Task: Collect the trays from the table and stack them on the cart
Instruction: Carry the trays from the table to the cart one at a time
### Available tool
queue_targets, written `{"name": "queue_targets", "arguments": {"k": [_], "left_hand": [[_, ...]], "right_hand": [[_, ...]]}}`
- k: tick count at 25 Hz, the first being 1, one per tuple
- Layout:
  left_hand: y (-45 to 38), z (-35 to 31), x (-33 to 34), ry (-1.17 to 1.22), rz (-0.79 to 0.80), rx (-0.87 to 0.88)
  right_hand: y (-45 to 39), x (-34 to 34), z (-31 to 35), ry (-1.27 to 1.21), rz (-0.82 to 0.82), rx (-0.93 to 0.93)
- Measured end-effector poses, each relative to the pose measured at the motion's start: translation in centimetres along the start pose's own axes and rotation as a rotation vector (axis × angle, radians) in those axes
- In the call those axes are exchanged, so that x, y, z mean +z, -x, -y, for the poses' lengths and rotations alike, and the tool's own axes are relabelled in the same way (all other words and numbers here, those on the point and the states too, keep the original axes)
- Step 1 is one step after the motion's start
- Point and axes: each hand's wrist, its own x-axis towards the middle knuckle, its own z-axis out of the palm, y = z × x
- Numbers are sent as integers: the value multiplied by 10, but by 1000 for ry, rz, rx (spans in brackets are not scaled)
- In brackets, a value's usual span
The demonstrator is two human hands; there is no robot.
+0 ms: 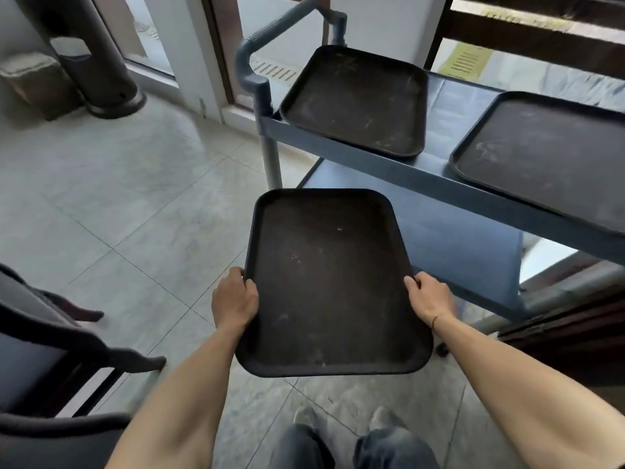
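Note:
I hold a dark brown tray [329, 282] level in front of me, above the floor and just short of the cart. My left hand [234, 299] grips its left rim and my right hand [429, 297] grips its right rim. The grey-blue cart [449, 177] stands ahead and to the right. Two more dark trays lie on its top shelf: one [358, 99] at the left end by the handle, the other [548, 157] further right and cut off by the frame edge. The cart's lower shelf [456, 238] shows beyond the held tray.
The cart's handle [270, 38] arches up at its left end. A dark chair [50, 350] stands at my lower left on the tiled floor. A dark cylindrical stand [101, 62] sits at the back left by the glass doors. Dark wooden furniture [575, 333] is at the right.

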Motion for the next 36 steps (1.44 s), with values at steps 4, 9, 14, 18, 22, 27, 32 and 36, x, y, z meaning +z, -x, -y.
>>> {"name": "queue_targets", "arguments": {"k": [4,9,14,18,22,27,32,36], "left_hand": [[-21,-7,57,41,-30,-21],[-68,-35,129,96,-42,20],[-122,-52,202,96,-75,80],[-172,-59,240,91,-139,135],[-221,-66,260,64,-209,224],[-272,-76,270,26,-233,274],[-312,-93,272,1,-251,327],[-348,-109,271,-20,-235,368]], "right_hand": [[-51,24,-14,-26,-69,-27],[-126,49,-37,-68,-169,-38],[-207,84,-56,-121,-233,-59],[-262,114,-53,-170,-297,-90],[-307,133,-45,-239,-368,-136],[-353,144,-25,-258,-397,-158],[-387,141,-9,-351,-394,-144],[-409,133,9,-366,-400,-134]]}}
